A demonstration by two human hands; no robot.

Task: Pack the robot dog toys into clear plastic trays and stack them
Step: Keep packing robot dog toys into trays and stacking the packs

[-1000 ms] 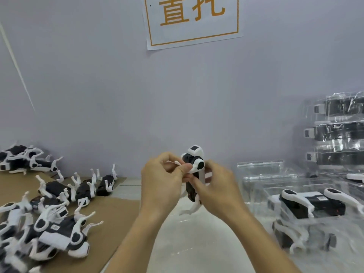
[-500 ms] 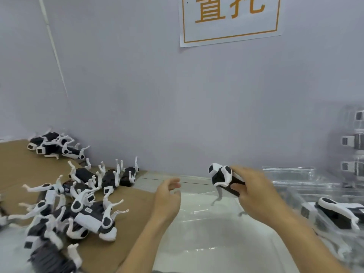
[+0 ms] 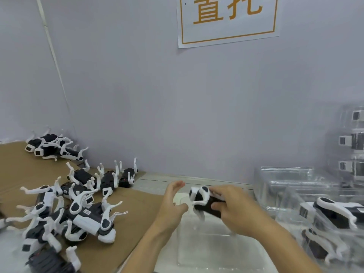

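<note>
Left arm: your bare forearm comes up from the lower middle of the view, angled up and to the right.
Left hand (image 3: 172, 205): it is held edge-on with the palm turned toward your right hand; your fingers are loosely extended upward, your thumb points right, and it holds nothing.
Right arm: your bare forearm enters from the lower right and angles up and to the left.
Right hand (image 3: 234, 210): its back faces the camera; your fingers and thumb are curled round the robot dog toy (image 3: 202, 200), gripping its dark body.
Spacing: your two hands are near each other but not touching.
</note>
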